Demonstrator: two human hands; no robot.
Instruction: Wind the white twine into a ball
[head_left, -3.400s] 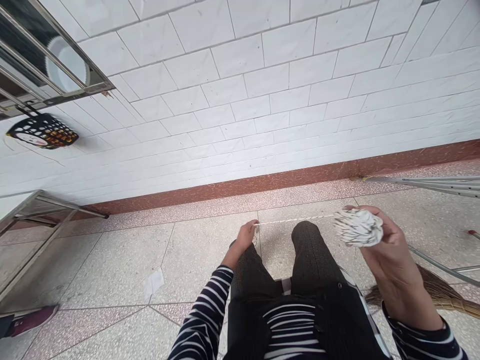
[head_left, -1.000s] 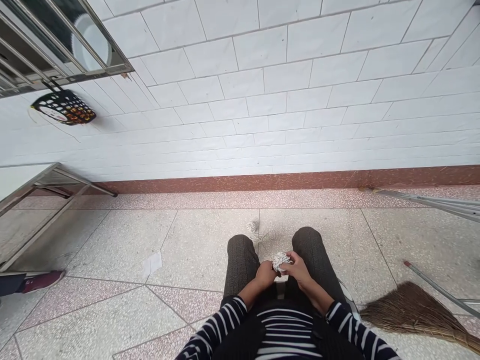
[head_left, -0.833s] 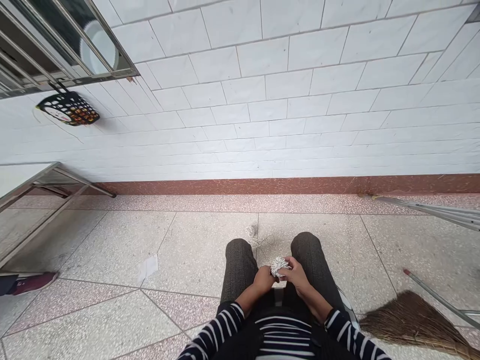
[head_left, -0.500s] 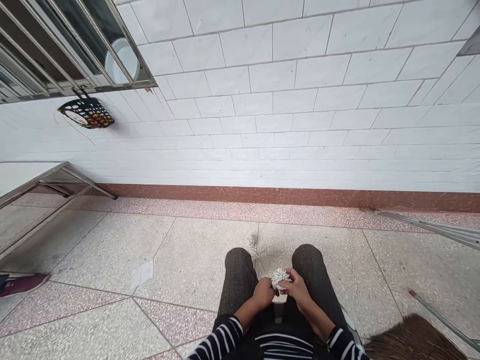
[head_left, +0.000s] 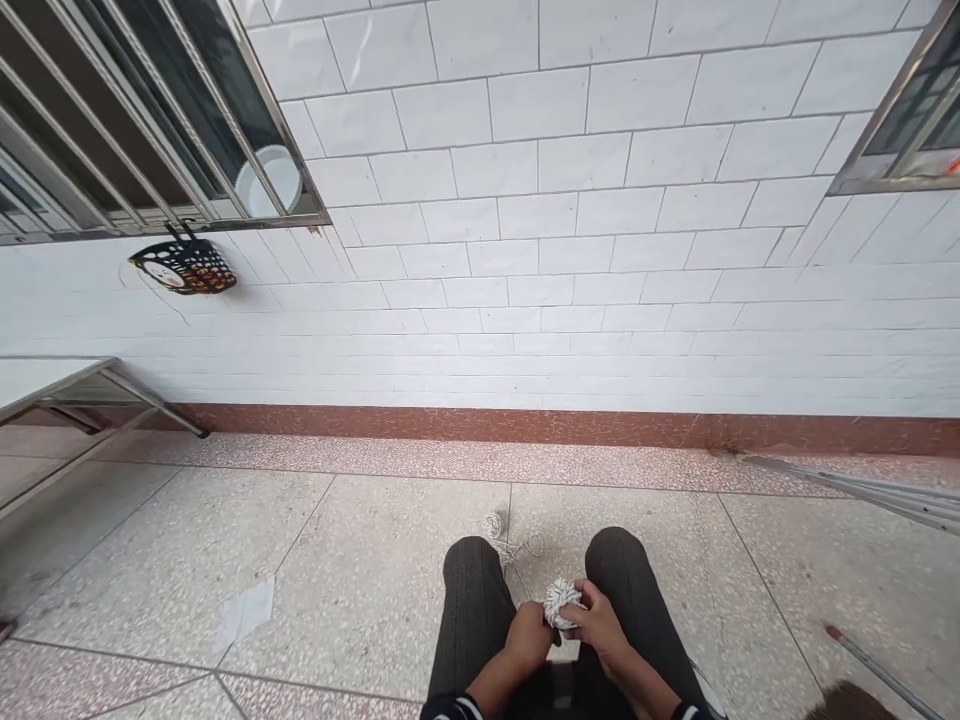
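Seated person, both forearms drawn in between the knees. The ball of white twine [head_left: 561, 602] sits just above the lap, between the two hands. The right hand [head_left: 600, 628] curls its fingers around the ball from the right side. The left hand [head_left: 529, 638] meets the ball from the left, fingers bent; whether they pinch a strand is unclear. Beyond the ball, loose twine [head_left: 504, 532] lies on the floor [head_left: 360, 570].

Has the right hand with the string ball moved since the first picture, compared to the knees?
Yes. The right hand came down and inward: it now holds the string ball low between the knees, against the left hand.
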